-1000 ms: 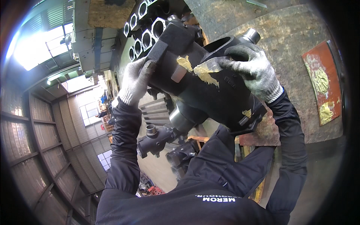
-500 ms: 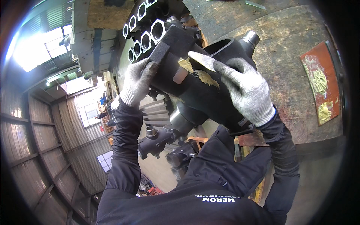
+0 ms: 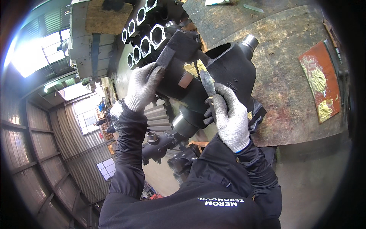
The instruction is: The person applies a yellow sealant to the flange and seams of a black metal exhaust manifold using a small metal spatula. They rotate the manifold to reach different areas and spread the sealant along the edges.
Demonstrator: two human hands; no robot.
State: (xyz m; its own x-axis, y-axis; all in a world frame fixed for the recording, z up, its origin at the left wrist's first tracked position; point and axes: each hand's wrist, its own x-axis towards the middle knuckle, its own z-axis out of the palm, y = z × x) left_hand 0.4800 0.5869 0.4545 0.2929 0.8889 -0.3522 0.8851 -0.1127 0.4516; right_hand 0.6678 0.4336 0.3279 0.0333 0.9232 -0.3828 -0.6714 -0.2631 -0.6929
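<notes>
A large black metal casting (image 3: 183, 97) with a round opening and shiny stub ends lies in front of me. My left hand (image 3: 143, 86), in a grey-white knit glove, grips the raised block on its left side. The gloved right hand (image 3: 230, 120) is closed round a putty knife (image 3: 206, 81), whose blade points away from me. Yellow filler sits on the blade's tip. Beside the tip, a dab of yellow filler (image 3: 190, 69) clings to the casting, just above a small bare rectangular patch (image 3: 185, 80). The knife's handle is mostly hidden in my hand.
On the worn workbench (image 3: 282, 76) to the right lies a reddish-brown board (image 3: 322, 86) with yellow filler heaps. Several castings with bright flanges (image 3: 146, 44) stand at the far left. Another black casting (image 3: 160, 147) sits below, near my legs.
My right hand has come nearer and leftward, turning the knife from pointing left to pointing away. The lower filler smear on the casting is gone, and filler shows on the blade tip.
</notes>
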